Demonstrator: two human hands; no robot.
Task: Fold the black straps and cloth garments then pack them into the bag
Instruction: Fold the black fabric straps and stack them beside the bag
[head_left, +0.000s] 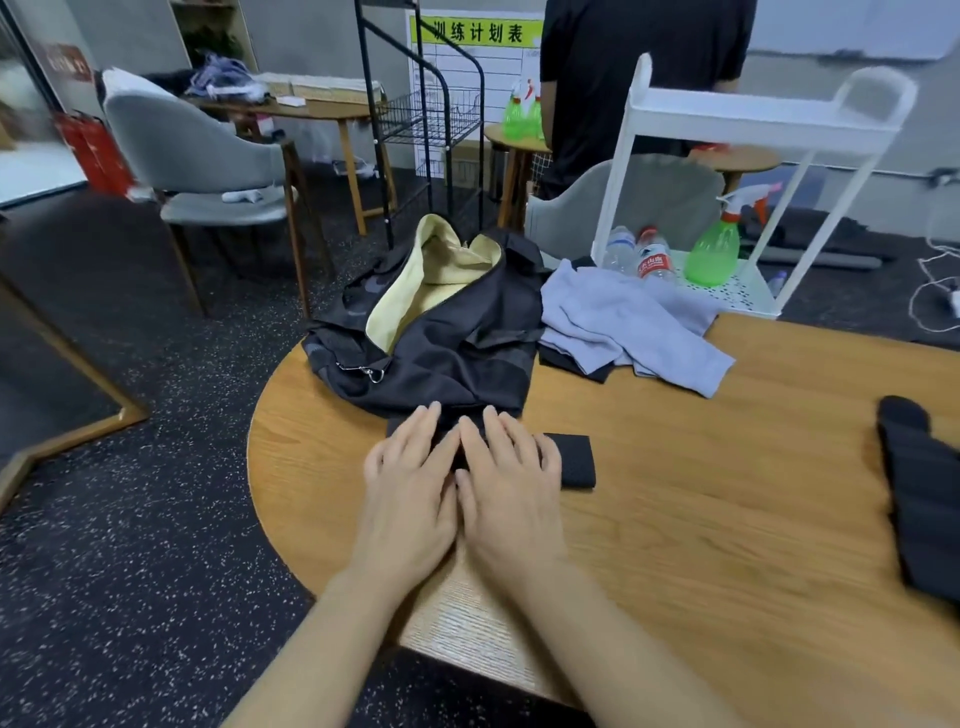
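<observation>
Pressing flat, your left hand (410, 493) and right hand (506, 493) hold down the black strap (574, 460), fingers straight and close together. Just beyond your fingertips lies the bag (457, 332).

Counted: two hands (410, 499) (506, 488); one bag (447, 332); two black straps (574, 460) (919, 499); one grey garment (623, 317); two water bottles (655, 260) (618, 249); one near spray bottle (714, 249); two grey chairs (187, 156) (660, 197).
</observation>
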